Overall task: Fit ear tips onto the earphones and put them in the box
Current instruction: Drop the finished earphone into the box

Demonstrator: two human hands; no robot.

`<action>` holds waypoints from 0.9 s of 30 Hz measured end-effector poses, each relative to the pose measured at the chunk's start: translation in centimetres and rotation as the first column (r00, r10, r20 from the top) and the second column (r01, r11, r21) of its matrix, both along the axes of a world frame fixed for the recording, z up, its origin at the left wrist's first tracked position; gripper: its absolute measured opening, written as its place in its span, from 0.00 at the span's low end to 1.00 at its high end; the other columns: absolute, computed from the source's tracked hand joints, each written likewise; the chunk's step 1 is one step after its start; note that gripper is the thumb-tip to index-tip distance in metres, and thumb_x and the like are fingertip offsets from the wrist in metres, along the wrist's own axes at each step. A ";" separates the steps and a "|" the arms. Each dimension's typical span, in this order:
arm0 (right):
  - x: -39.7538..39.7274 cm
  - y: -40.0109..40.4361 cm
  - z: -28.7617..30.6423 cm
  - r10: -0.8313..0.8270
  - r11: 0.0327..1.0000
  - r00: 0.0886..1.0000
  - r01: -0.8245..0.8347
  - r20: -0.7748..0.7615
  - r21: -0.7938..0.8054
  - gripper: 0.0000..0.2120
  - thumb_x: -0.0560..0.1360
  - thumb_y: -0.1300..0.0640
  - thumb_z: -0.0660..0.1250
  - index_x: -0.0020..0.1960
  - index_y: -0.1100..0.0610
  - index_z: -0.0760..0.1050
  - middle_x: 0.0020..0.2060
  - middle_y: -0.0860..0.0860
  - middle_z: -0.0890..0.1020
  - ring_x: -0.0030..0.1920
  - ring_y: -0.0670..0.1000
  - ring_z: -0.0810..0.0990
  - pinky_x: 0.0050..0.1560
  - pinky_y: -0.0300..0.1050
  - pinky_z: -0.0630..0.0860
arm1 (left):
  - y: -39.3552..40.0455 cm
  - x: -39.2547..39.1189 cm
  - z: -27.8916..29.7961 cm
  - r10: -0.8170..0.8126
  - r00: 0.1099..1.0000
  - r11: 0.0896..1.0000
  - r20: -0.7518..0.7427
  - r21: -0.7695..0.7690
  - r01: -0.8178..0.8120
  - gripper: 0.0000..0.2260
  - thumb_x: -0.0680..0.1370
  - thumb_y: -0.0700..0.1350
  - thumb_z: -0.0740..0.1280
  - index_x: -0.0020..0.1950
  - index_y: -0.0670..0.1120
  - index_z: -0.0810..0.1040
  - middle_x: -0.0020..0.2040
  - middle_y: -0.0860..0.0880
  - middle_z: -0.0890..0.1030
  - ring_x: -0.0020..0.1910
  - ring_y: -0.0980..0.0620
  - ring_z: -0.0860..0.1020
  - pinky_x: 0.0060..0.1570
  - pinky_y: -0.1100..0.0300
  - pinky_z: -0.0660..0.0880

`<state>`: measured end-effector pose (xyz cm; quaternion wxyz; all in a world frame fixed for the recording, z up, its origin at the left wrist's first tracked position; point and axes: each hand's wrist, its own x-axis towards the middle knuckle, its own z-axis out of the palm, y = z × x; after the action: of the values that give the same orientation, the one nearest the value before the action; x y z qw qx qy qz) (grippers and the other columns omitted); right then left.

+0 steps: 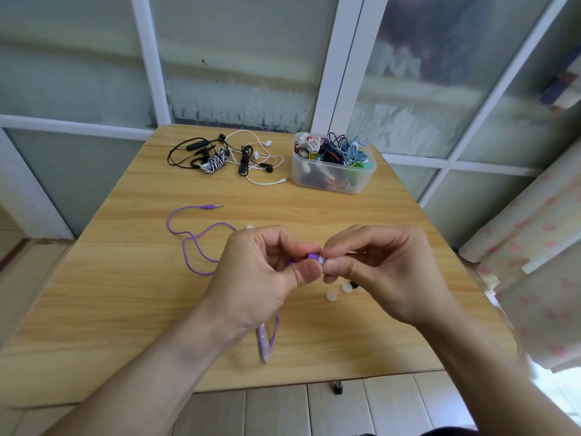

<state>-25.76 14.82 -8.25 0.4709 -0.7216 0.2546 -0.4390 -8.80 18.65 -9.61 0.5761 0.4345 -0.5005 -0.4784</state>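
Between both hands' fingers (309,272), purple earbud (313,257), tip barely discernible.

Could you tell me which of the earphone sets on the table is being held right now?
The purple earphones, pinched between both hands; the black, white and striped sets lie untouched at the far edge.

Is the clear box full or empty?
Nearly full: the clear box has no lid on, and coiled earphones heap above its rim.
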 end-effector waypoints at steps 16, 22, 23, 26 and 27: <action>0.2 0.1 -0.7 -0.181 0.975 0.978 0.165 -0.104 -0.146 0.07 0.72 0.64 0.73 0.50 0.59 0.84 0.40 0.51 0.86 0.39 0.49 0.84 0.41 0.40 0.79 | -0.2 0.0 -0.3 -0.002 0.965 0.969 -0.262 0.239 0.066 0.13 0.66 0.43 0.72 0.49 0.39 0.83 0.34 0.43 0.82 0.21 0.57 0.64 0.18 0.69 0.59; 0.3 0.1 -0.6 -0.197 0.980 0.974 0.196 -0.111 -0.020 0.05 0.72 0.59 0.73 0.48 0.57 0.84 0.36 0.51 0.86 0.35 0.47 0.82 0.37 0.37 0.77 | -0.4 0.0 -0.9 0.059 0.994 0.996 -0.094 0.076 -0.052 0.07 0.70 0.41 0.72 0.47 0.44 0.85 0.33 0.44 0.82 0.23 0.53 0.71 0.21 0.68 0.64; 0.3 0.1 -0.6 -0.183 0.983 0.977 0.184 -0.112 -0.007 0.06 0.72 0.59 0.73 0.48 0.58 0.84 0.36 0.51 0.86 0.35 0.47 0.82 0.37 0.37 0.76 | -0.4 0.0 -0.9 0.082 0.995 0.996 -0.048 0.032 -0.081 0.05 0.72 0.39 0.72 0.47 0.44 0.84 0.34 0.46 0.83 0.24 0.53 0.71 0.23 0.67 0.66; 0.3 0.2 -0.5 -0.170 0.983 0.983 0.175 -0.074 0.064 0.06 0.71 0.63 0.73 0.49 0.61 0.83 0.36 0.52 0.86 0.34 0.46 0.82 0.35 0.35 0.75 | -0.3 0.0 -0.9 0.149 0.985 0.986 0.092 -0.094 -0.140 0.06 0.74 0.37 0.71 0.47 0.47 0.84 0.37 0.51 0.85 0.25 0.52 0.72 0.29 0.64 0.71; 0.3 0.2 -0.5 -0.177 0.979 0.983 0.181 -0.057 0.088 0.06 0.71 0.64 0.73 0.49 0.62 0.82 0.36 0.53 0.86 0.34 0.46 0.82 0.35 0.35 0.75 | -0.2 0.0 -0.9 0.163 0.978 0.982 0.127 -0.122 -0.148 0.06 0.74 0.37 0.71 0.47 0.48 0.84 0.38 0.52 0.85 0.25 0.53 0.73 0.29 0.64 0.72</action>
<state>-25.44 15.02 -8.76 0.4563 -0.6835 0.3500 -0.4496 -8.80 18.45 -10.47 0.5994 0.4712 -0.5292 -0.3723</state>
